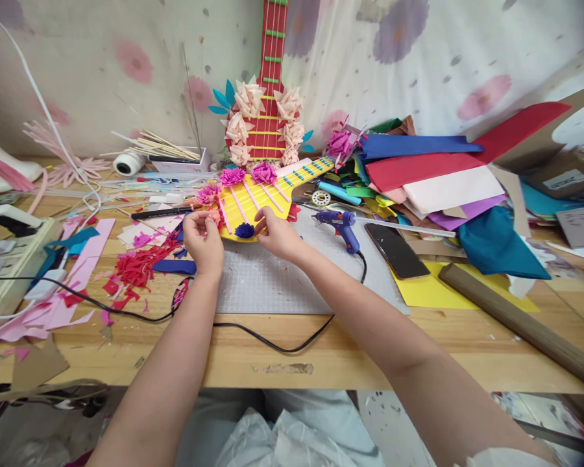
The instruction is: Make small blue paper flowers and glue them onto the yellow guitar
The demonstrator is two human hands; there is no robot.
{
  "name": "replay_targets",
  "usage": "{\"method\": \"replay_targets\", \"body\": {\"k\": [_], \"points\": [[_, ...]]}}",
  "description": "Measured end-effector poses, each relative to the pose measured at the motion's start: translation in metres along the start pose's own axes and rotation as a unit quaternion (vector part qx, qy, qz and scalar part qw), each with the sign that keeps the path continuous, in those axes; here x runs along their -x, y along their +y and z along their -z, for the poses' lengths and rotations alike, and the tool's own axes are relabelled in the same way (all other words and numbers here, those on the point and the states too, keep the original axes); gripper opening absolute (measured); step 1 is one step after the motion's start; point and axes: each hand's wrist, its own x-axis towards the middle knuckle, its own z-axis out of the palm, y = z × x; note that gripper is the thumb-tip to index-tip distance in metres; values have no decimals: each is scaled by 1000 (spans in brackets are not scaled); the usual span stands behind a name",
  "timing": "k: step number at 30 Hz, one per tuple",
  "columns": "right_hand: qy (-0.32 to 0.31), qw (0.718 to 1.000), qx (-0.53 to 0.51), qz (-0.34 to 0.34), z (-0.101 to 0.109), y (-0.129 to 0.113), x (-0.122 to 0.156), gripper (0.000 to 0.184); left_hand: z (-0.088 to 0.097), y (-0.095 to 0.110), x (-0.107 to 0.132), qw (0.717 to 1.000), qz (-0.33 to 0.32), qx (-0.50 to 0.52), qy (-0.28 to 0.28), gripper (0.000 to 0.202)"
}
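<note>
A yellow paper guitar [255, 200] with pink strips, white strings and blue frets lies on the grey cutting mat [272, 285]. Magenta and pink paper flowers [232, 176] line its upper left edge. My left hand [204, 243] is at the guitar's lower left, fingers curled into a pinch beside a coral flower [216, 218]; whatever is between the fingertips is hidden. A dark blue paper flower [244, 230] sits at the lower edge of the body. Just right of it is my right hand [278, 235], thumb and forefinger bent and a little apart, close to the yellow surface.
A purple glue gun [339, 227] trails a black cord [292, 350] along the front. A phone [396, 250] and a brown roll [516, 318] lie right. Coloured paper [428, 172] is heaped behind, red scraps [141, 263] left. A red guitar [267, 126] stands at the back.
</note>
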Motion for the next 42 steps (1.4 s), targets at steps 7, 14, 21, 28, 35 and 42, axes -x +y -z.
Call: {"method": "replay_targets", "body": {"k": [7,14,21,28,35,42], "points": [[46,998,30,-20,-11,-5,3,32,0,-2,0,1000,-9,-7,-4,5],[71,997,-41,-13,-13,-1,3,32,-1,-2,2,1000,-17,1,-7,5],[164,974,-159,8,12,26,10,26,0,4,8,996,-77,-46,-20,7],[176,982,-30,-65,36,85,44,6,-13,25,45,951,-266,-51,-152,11],[128,987,65,-77,32,95,46,19,-29,33,75,879,-262,-53,-395,20],[112,989,88,-33,25,99,41,29,-31,22,76,876,-164,-92,-443,20]]}}
